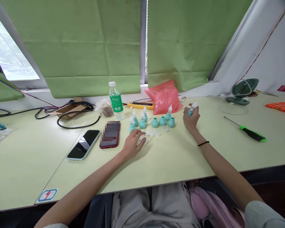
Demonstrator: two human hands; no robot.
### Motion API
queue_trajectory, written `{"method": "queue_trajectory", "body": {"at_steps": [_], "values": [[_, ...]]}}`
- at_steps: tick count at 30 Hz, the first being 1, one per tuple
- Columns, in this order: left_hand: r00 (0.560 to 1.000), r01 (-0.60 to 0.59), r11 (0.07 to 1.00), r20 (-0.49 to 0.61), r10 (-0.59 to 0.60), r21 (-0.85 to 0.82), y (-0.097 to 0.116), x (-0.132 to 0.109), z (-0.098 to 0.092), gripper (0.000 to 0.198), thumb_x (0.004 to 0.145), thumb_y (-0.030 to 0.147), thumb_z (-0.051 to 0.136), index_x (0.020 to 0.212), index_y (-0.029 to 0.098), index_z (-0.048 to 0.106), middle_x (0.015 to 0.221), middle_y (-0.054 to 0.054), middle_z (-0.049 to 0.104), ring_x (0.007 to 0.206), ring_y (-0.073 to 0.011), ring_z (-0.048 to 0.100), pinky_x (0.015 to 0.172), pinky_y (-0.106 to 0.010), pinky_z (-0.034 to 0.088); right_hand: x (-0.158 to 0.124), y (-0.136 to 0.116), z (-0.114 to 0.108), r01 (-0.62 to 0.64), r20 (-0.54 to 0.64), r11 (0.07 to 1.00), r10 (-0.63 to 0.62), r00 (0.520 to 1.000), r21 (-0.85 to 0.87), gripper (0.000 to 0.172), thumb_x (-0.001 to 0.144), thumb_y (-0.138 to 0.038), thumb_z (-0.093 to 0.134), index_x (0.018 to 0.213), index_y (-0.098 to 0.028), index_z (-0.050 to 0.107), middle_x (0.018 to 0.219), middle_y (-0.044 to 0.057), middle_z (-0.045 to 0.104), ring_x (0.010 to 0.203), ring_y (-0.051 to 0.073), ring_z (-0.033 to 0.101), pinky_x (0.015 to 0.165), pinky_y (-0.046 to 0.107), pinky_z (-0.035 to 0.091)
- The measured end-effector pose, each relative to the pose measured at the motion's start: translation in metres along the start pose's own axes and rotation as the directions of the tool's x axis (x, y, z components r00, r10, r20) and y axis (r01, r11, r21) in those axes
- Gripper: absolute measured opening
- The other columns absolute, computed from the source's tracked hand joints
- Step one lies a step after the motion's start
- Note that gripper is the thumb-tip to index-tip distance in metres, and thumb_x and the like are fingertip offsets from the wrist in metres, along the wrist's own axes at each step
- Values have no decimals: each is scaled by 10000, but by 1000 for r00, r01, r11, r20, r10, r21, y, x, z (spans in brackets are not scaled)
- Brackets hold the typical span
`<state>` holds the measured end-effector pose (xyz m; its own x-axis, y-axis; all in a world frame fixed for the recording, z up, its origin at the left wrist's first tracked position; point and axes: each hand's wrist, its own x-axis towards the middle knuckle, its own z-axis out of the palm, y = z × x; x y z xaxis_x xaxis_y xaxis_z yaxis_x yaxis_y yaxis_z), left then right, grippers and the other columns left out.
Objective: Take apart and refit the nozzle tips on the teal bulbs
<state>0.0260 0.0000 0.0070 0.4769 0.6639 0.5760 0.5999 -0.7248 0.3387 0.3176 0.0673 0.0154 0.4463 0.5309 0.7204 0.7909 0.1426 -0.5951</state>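
Observation:
My right hand (192, 118) is raised at the right of the group, its fingers wrapped round a teal squeeze bulb with a clear nozzle (190, 111). Fingers and thumb apart, my left hand (133, 144) rests low over the table beside small translucent white pieces (150, 134). Just beyond it stand several teal bulbs fitted with pointed clear nozzles (142, 123). To their right are bulbs with bare round mouths (155, 122), and one nozzled bulb (168, 114) stands behind them. A clear piece (165, 128) lies in front of these.
Two phones, one dark red (110, 136) and one pale-cased (84, 145), lie left of my left hand. Behind are a water bottle (116, 103), a yellow power strip (140, 105) and a pink bubble-wrap bag (165, 98). At right are a screwdriver (251, 134) and a small fan (243, 90).

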Motion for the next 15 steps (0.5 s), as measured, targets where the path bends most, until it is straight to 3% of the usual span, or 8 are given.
{"method": "queue_trajectory", "body": {"at_steps": [3, 4, 6, 7, 8, 10, 12, 15], "values": [[996, 74, 989, -47, -80, -124, -1, -2, -4, 220, 782, 316, 360, 821, 151, 501, 690, -26, 520, 647, -108, 461, 620, -228, 380, -34, -48, -1, 284, 105, 941, -306, 946, 186, 253, 747, -333, 381, 877, -144, 487, 735, 77, 541, 668, 168, 506, 627, 277, 373], [994, 91, 982, -47, -100, -166, -2, -2, -5, 224, 780, 329, 360, 780, 147, 491, 610, -7, 501, 567, -92, 439, 567, -212, 369, -48, -62, -1, 400, 209, 877, -457, 864, 266, 193, 721, -324, 431, 768, -158, 516, 690, 66, 541, 644, 161, 500, 604, 267, 369], [996, 83, 969, -23, -91, -233, -3, -4, -6, 240, 767, 357, 370, 721, 142, 466, 512, 23, 450, 473, -71, 387, 497, -193, 335, -75, -82, -1, 535, 384, 724, -687, 617, 435, 116, 677, -279, 490, 673, -171, 530, 625, 46, 539, 610, 146, 492, 544, 247, 355], [998, 62, 966, 3, -63, -252, -3, -5, -6, 249, 758, 370, 381, 695, 142, 457, 495, 30, 434, 455, -65, 372, 480, -188, 319, -88, -88, 0, 550, 442, 681, -733, 518, 483, 94, 666, -259, 503, 676, -172, 535, 616, 38, 543, 601, 141, 491, 523, 240, 347], [999, 40, 966, 35, -32, -257, -2, -5, -6, 258, 747, 380, 394, 667, 142, 453, 490, 32, 424, 448, -60, 360, 469, -184, 304, -98, -93, 0, 555, 471, 658, -752, 460, 508, 78, 662, -245, 504, 649, -173, 533, 582, 27, 536, 578, 135, 485, 512, 237, 342], [995, 13, 971, 101, 12, -241, 1, -5, -5, 289, 740, 387, 403, 593, 141, 445, 475, 36, 399, 433, -51, 327, 452, -183, 267, -112, -98, 0, 553, 504, 651, -757, 416, 521, 71, 654, -232, 511, 625, -169, 530, 544, 19, 521, 547, 130, 473, 494, 235, 335], [990, 48, 968, 143, -13, -244, 5, -4, -5, 347, 757, 381, 374, 514, 137, 416, 428, 42, 346, 409, -45, 284, 432, -188, 227, -118, -100, -2, 528, 510, 668, -743, 434, 524, 75, 654, -230, 514, 622, -163, 526, 544, 24, 520, 542, 129, 472, 491, 234, 338], [966, 227, 895, 202, -159, -384, 7, 0, -4, 433, 781, 398, 310, 441, 134, 356, 369, 42, 306, 370, -41, 261, 403, -189, 206, -119, -105, -6, 447, 524, 704, -710, 471, 552, 89, 682, -232, 496, 639, -157, 514, 581, 30, 534, 553, 120, 476, 517, 230, 354]]}}
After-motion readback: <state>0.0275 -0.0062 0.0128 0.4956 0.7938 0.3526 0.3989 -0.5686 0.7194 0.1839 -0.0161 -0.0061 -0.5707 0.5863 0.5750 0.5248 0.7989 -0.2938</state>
